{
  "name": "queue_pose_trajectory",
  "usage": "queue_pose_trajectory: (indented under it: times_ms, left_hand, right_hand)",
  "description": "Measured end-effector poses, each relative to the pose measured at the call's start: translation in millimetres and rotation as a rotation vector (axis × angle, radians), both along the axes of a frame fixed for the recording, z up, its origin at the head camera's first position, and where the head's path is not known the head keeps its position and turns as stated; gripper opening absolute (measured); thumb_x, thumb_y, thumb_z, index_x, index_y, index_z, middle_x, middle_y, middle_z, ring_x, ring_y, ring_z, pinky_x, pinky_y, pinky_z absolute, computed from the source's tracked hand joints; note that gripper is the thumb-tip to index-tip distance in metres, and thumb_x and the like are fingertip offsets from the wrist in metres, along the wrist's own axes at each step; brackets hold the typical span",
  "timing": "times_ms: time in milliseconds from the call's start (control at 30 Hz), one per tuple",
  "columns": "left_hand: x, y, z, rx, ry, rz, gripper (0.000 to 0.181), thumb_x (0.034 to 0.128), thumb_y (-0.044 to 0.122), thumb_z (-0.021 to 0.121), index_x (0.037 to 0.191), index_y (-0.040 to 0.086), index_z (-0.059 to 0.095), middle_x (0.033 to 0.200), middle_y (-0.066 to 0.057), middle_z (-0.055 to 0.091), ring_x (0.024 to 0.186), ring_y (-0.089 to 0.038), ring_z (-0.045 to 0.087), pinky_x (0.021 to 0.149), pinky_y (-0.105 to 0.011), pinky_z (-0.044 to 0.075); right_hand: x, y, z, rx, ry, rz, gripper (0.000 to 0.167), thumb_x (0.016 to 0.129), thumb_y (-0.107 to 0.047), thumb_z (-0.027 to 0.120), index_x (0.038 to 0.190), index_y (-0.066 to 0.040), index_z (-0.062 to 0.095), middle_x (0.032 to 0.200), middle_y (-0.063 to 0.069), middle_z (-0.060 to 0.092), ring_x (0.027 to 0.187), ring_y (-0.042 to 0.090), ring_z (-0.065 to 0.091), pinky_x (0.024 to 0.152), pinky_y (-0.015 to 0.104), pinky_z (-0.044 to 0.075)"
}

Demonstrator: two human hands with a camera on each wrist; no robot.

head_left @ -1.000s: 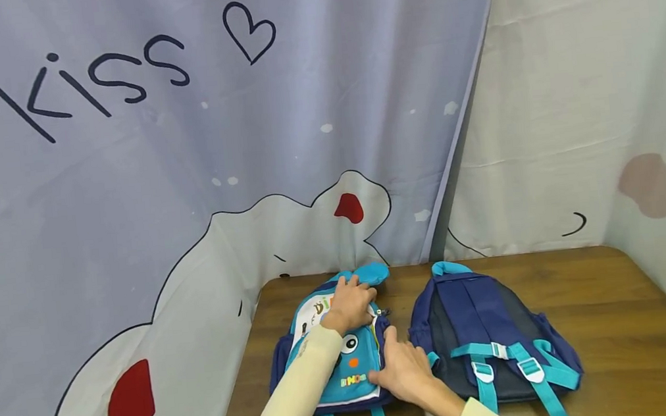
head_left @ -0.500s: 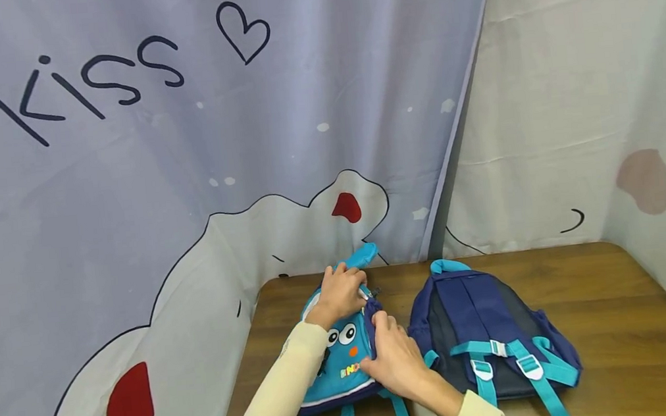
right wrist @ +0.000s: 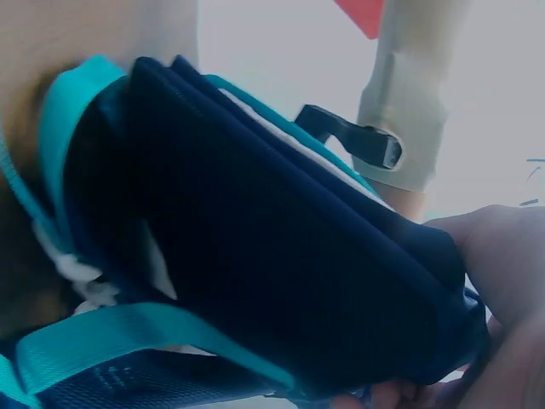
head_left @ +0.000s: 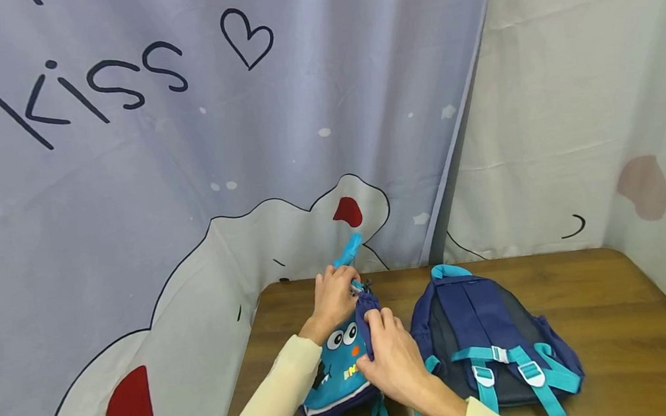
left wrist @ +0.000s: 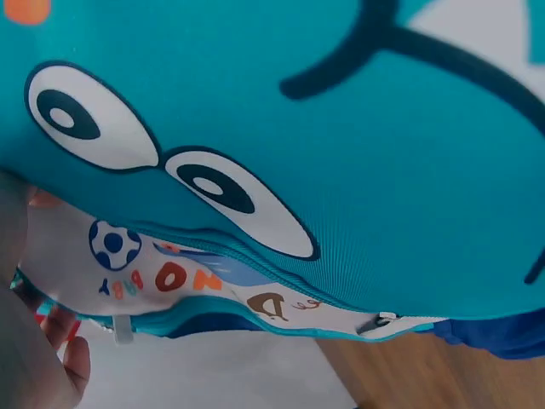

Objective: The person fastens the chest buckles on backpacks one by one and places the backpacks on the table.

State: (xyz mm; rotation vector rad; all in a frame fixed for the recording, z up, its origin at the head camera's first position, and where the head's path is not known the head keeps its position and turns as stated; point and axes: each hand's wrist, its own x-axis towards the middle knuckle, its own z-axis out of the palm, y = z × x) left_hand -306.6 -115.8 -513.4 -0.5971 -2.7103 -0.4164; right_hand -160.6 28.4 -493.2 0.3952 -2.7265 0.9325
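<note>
The small teal backpack (head_left: 340, 359) with cartoon eyes stands turned and tilted on the table, its navy side (head_left: 365, 307) toward the right. My left hand (head_left: 335, 297) grips its upper edge, below the bright blue flap (head_left: 348, 249). In the left wrist view the teal front (left wrist: 383, 187) fills the top, with the left hand (left wrist: 34, 324) at the left edge. My right hand (head_left: 393, 354) holds the bag's navy side; in the right wrist view the right hand (right wrist: 511, 281) has its fingers curled round the navy fabric (right wrist: 281, 247), fingertips partly hidden.
A larger navy backpack (head_left: 486, 327) with teal straps lies on the wooden table (head_left: 628, 314), just right of my right hand. A printed curtain (head_left: 299, 92) hangs behind the table's back edge.
The teal backpack has been turned and raised, showing more of its navy side, and its blue flap points higher. Both hands have moved slightly left, and the right fingers have closed on its side.
</note>
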Motion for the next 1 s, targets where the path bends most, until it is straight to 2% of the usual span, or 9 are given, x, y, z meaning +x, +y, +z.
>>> queue_pose_trajectory:
  times_ms: [167,233,400,567,700,800,1000]
  left_hand:
    - [7.1,-3.5,8.0,0.099,0.044,0.041,0.024,0.0828,0.017,0.085,0.102,0.018,0.071,0.117,-0.003,0.075,0.104,-0.029,0.06,0.081,-0.043,0.04]
    - [9.8,-4.5,12.0,0.136,0.051,0.056,0.023,0.0839,0.011,0.082,0.103,0.017,0.071,0.119,-0.003,0.075,0.104,-0.03,0.06,0.081,-0.043,0.039]
    - [15.1,-6.1,20.4,0.244,0.06,0.088,0.016,0.0884,0.008,0.074,0.101,0.017,0.07,0.119,-0.004,0.075,0.107,-0.03,0.06,0.083,-0.045,0.036]
    - [22.9,-13.6,26.1,0.35,0.044,0.126,0.016,0.0906,0.006,0.069,0.102,0.016,0.071,0.125,-0.004,0.076,0.112,-0.032,0.062,0.085,-0.048,0.039]
    - [30.0,-22.0,31.8,0.431,0.018,0.16,0.014,0.091,0.006,0.067,0.1,0.016,0.07,0.127,-0.002,0.076,0.111,-0.032,0.062,0.084,-0.05,0.04]
    - [31.6,-27.4,35.1,0.474,0.011,0.146,0.012,0.0926,0.005,0.064,0.098,0.015,0.068,0.128,-0.004,0.076,0.11,-0.033,0.063,0.087,-0.051,0.043]
    - [29.6,-31.6,40.0,0.561,0.0,0.021,0.016,0.0919,-0.004,0.061,0.101,0.007,0.068,0.132,-0.013,0.074,0.109,-0.037,0.064,0.095,-0.051,0.047]
  right_hand:
    - [2.5,-4,15.2,0.064,0.061,0.032,0.056,0.075,-0.014,0.079,0.128,-0.009,0.06,0.106,0.007,0.051,0.085,0.019,0.047,0.068,0.035,0.043]
    - [3.2,-5,20.5,0.091,0.102,0.045,0.057,0.075,-0.014,0.08,0.128,-0.008,0.061,0.107,0.008,0.052,0.084,0.019,0.048,0.067,0.034,0.042]
    - [3.3,-8,30.5,0.172,0.221,0.079,0.055,0.074,-0.016,0.084,0.124,-0.009,0.063,0.108,0.008,0.055,0.082,0.019,0.051,0.064,0.031,0.04]
    - [6.9,-14,41.2,0.224,0.314,0.117,0.058,0.071,-0.017,0.088,0.123,-0.01,0.063,0.106,0.008,0.056,0.082,0.02,0.052,0.063,0.03,0.035]
    - [9.8,-23,48.4,0.239,0.381,0.15,0.053,0.069,-0.015,0.085,0.118,-0.011,0.064,0.106,0.007,0.056,0.084,0.021,0.055,0.064,0.029,0.034]
    - [10.3,-28,52.0,0.247,0.418,0.168,0.048,0.07,-0.013,0.085,0.114,-0.013,0.065,0.105,0.006,0.057,0.086,0.02,0.056,0.064,0.029,0.033]
    - [9.9,-28,58.4,0.341,0.503,0.198,0.045,0.071,-0.014,0.086,0.11,-0.016,0.064,0.101,0.003,0.055,0.082,0.018,0.052,0.064,0.028,0.029]
